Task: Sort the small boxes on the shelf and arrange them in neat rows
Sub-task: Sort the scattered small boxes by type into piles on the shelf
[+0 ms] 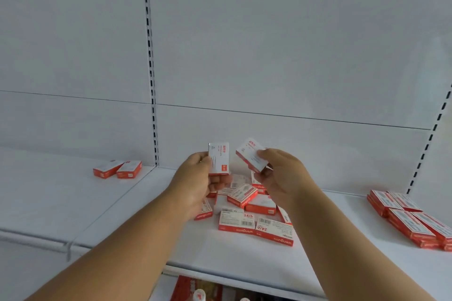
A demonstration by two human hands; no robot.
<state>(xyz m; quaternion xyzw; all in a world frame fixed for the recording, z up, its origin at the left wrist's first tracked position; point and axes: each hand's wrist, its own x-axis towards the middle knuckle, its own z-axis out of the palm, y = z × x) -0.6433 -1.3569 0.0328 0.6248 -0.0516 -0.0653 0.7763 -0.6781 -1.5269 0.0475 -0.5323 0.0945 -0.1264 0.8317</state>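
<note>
Right now I have both hands raised above the white shelf (244, 259), each one holding a small red-and-white box. My left hand (195, 178) grips one box (219, 159) upright, thumb on its left edge and fingers curled behind and under it, its white face toward me. My right hand (281, 173) pinches a second box (252, 154) tilted to the left, thumb on top of its face. The two boxes are near each other but not touching.

Below my hands, in the middle of the shelf, lies a loose pile of boxes (249, 208), overlapping at mixed angles, with two larger flat packs marked 24/6 (256, 226) at the front. On the right, a stacked group of boxes (411, 217) sits in tidy rows, well apart from the pile. On the adjoining shelf to the left, two boxes (117, 168) rest side by side near the slotted upright (151, 80).
</note>
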